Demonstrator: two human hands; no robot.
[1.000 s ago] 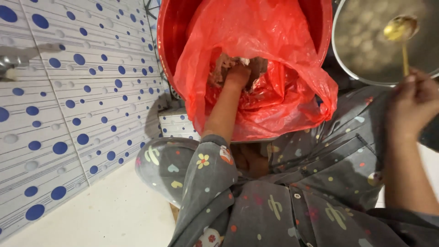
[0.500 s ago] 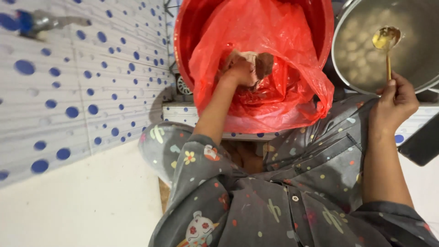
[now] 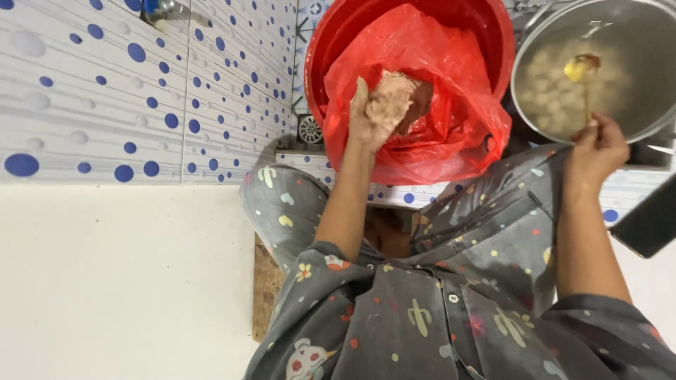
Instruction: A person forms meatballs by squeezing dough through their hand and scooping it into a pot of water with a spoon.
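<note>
My left hand (image 3: 367, 116) is raised inside a red plastic bag (image 3: 458, 134) and is closed around a lump of pinkish-brown paste (image 3: 400, 95). The bag lines a red basin (image 3: 318, 53). My right hand (image 3: 598, 144) grips the thin handle of a golden spoon (image 3: 583, 69). The spoon's bowl hangs over a metal pot (image 3: 522, 91) of cloudy liquid with several pale round balls in it. Both arms reach out from grey patterned sleeves.
A wall of white tiles with blue dots (image 3: 141, 105) stands on the left, above a pale floor (image 3: 120, 281). A tap (image 3: 163, 8) shows at the top left. A dark flat object (image 3: 651, 222) lies at the right edge. My knees in grey patterned cloth (image 3: 282, 204) sit below the basin.
My left hand has come up out of the bag with a lump of paste squeezed in it. My right hand and the spoon have shifted slightly over the pot. The view has shifted.
</note>
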